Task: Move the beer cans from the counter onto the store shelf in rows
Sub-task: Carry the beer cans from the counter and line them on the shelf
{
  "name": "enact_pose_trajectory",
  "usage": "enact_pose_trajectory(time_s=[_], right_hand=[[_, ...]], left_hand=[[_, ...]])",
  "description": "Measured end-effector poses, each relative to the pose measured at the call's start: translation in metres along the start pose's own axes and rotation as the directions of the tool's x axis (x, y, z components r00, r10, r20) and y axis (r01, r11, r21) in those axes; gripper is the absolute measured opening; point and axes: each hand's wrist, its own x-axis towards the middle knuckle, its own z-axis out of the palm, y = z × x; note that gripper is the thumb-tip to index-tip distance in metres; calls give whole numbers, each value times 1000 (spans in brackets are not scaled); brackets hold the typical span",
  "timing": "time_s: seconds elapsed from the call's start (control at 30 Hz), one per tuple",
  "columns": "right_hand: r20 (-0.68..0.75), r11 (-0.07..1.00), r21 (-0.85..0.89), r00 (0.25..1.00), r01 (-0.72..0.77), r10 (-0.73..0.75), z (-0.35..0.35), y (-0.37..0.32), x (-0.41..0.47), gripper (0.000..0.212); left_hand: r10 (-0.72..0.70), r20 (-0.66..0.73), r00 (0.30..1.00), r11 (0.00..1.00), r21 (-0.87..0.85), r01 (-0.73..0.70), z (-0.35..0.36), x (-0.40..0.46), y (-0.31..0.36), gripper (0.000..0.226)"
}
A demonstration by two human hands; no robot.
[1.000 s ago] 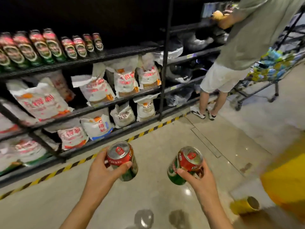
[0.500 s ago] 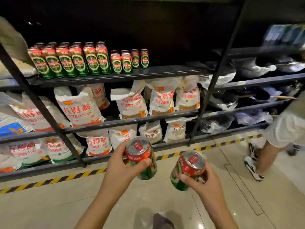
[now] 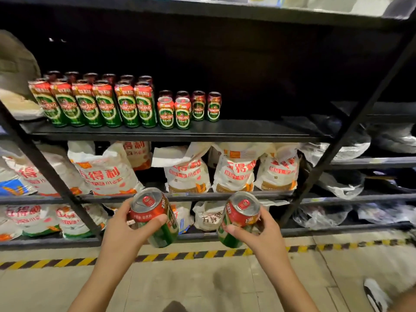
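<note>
You gripped one short can point(image 3: 155, 218) in your left hand point(image 3: 122, 233) and another can point(image 3: 238, 220) in your right hand point(image 3: 263, 235), fingers wrapped round each, tops tilted toward you, low before the shelf point(image 3: 258, 131). That kept both ready for the short-can rows point(image 3: 188, 110), which ended beside the tall cans point(image 3: 94, 102) with bare shelf to the right. Since half a second earlier you had stepped closer; the back row's count was probably four, though dim.

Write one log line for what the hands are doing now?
left hand: holds can | right hand: holds second can | shelf: rows begun
</note>
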Motion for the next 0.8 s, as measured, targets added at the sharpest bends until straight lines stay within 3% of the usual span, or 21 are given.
enact_pose_trajectory(time_s=[0.07,0.2,0.43,0.8], right_hand=[[22,1000,11,1000,6,-6,4,-3,33,58],[40,999,31,999,12,-13,16,-9,104,61],[2,999,12,999,41,-41,34,-23,211,62],[-65,998,-29,996,58,-60,33,-38,330,52]], left_hand=[[2,-16,1000,1000,8,-2,5,31,1,43],[10,-16,1000,1000,16,-10,23,102,6,41],[86,112,990,992,83,-95,60,219,27,38],[145,225,964,967,173,-185,134,339,58,54]])
